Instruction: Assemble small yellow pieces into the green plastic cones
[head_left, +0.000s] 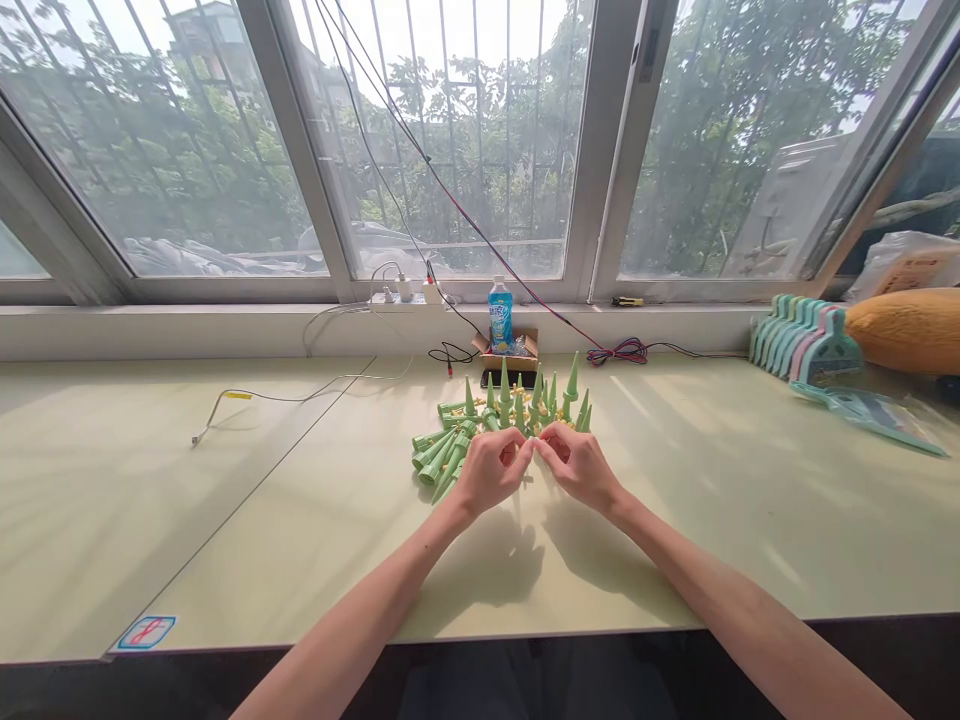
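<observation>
The left hand (491,470) and the right hand (577,465) meet fingertip to fingertip just above the table (300,520), fingers curled and pinched together. What sits between the fingertips is too small to make out. Directly beyond the hands stands a cluster of green cones (525,395), points up, with small yellow pieces (559,425) scattered among them. Just beside the left hand, on its outer side, more green cones lie in a heap (439,455). Farther beyond the hands, a blue-labelled bottle (500,315) stands by a small cardboard box (514,352). Well off past the right hand, a row of pastel plastic pieces (802,335) rests near the window.
</observation>
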